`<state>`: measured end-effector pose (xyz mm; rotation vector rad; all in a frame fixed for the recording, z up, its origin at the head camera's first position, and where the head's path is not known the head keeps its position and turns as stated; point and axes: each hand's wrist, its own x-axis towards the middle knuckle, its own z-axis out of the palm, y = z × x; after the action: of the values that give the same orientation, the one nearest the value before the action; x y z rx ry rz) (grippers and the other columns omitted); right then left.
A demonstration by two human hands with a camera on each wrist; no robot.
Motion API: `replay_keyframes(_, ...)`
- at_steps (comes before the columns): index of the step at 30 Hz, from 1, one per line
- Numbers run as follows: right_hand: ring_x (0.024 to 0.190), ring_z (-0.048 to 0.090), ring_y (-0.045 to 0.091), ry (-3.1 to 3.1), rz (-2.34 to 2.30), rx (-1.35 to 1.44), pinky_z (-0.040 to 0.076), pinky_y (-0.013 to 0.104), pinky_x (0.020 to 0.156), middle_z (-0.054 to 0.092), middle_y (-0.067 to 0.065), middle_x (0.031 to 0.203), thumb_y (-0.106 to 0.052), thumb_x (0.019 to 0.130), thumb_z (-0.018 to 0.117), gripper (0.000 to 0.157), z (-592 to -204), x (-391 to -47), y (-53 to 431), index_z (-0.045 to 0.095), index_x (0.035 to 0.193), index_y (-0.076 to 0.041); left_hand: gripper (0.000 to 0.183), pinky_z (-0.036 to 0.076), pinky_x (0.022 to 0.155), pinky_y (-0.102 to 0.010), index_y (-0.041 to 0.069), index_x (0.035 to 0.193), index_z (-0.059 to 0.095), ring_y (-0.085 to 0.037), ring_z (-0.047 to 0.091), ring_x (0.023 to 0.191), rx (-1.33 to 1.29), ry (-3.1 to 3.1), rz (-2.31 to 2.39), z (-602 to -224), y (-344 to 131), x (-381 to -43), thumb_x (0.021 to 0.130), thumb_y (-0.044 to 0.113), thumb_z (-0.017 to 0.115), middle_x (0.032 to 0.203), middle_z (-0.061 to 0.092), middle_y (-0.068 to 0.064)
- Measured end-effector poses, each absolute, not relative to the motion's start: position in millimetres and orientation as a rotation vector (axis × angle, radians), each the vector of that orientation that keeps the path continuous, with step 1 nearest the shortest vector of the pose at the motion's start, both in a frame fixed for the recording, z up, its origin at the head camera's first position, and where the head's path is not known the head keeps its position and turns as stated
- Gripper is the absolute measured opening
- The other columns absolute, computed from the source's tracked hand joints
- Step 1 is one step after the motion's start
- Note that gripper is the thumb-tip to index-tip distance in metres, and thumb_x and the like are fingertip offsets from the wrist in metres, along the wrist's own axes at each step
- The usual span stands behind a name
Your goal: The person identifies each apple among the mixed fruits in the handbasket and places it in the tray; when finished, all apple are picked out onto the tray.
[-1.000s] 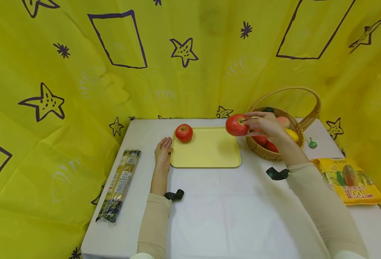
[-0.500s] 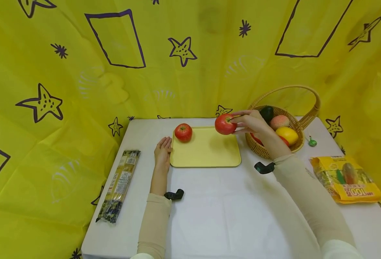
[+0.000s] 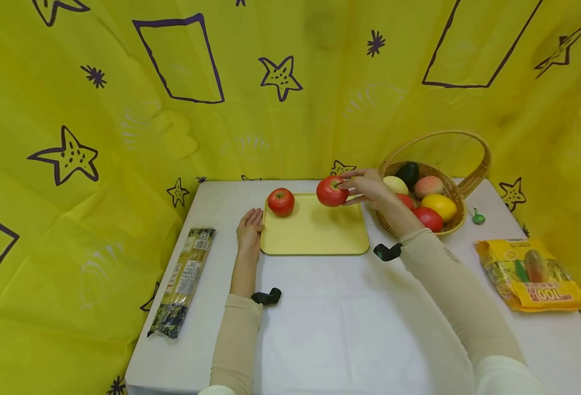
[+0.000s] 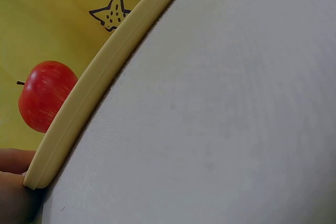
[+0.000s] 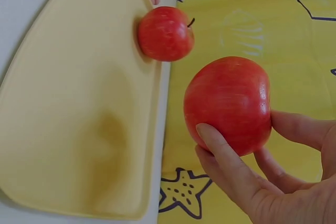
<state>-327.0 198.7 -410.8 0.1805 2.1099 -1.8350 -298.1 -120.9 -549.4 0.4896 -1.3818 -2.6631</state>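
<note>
In the head view a red apple is held in my right hand, above the far right part of the yellow tray. The right wrist view shows the thumb and fingers around this held apple, with a shadow on the tray below. Another red apple sits at the tray's far left corner, its stem visible in the right wrist view. My left hand rests against the tray's left edge, fingers extended. Only part of that hand shows in the left wrist view, touching the tray rim.
A wicker basket with a tall handle holds several fruits, including a yellow lemon-like one. Right of it lie a small green item and a yellow package. A long clear-wrapped packet lies at left.
My right hand has carried the apple leftward from beside the basket to over the tray, uncovering more fruit in the basket. The left hand has stayed at the tray's edge.
</note>
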Motion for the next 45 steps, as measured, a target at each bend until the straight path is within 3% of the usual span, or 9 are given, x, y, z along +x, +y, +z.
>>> replay_keyframes(18, 0.122, 0.063, 0.047, 2.114, -1.757, 0.193, 0.059, 0.053, 0.095, 0.049, 0.024, 0.149, -0.007, 0.096, 0.070, 0.051, -437.5, -343.4, 162.6, 0.056, 0.145, 0.000, 0.073, 0.038, 0.120, -0.029, -0.005, 0.154, 0.038, -0.028, 0.045, 0.147, 0.514, -1.370, -2.681, -546.7, -121.7, -299.0, 0.086, -0.032, 0.032, 0.157, 0.045, -0.023)
replay_keyframes(31, 0.117, 0.065, 0.047, 2.168, -1.732, 0.296, 0.060, 0.054, 0.094, 0.053, 0.026, 0.145, -0.003, 0.094, 0.072, 0.048, -454.5, -354.0, 153.3, 0.059, 0.140, 0.002, 0.075, 0.039, 0.120, -0.029, -0.006, 0.153, 0.039, -0.030, 0.046, 0.146, 0.510, -1.356, -2.674, -549.2, -122.2, -299.5, 0.084, -0.034, 0.031, 0.155, 0.046, -0.025)
replay_keyframes(40, 0.113, 0.067, 0.041, 2.230, -1.735, 0.364, 0.061, 0.052, 0.093, 0.056, 0.027, 0.139, -0.009, 0.095, 0.074, 0.046, -465.1, -358.6, 148.2, 0.061, 0.138, 0.001, 0.074, 0.039, 0.120, -0.028, -0.004, 0.153, 0.040, -0.029, 0.046, 0.146, 0.524, -1.360, -2.678, -546.5, -120.4, -297.9, 0.085, -0.033, 0.032, 0.156, 0.046, -0.023)
replay_keyframes(45, 0.109, 0.068, 0.039, 2.204, -1.731, 0.356, 0.061, 0.051, 0.095, 0.057, 0.029, 0.140, -0.013, 0.098, 0.068, 0.048, -468.6, -358.1, 148.7, 0.057, 0.142, 0.003, 0.073, 0.038, 0.120, -0.028, -0.003, 0.155, 0.038, -0.028, 0.044, 0.148, 0.523, -1.369, -2.691, -547.2, -122.7, -298.1, 0.087, -0.032, 0.034, 0.158, 0.044, -0.022)
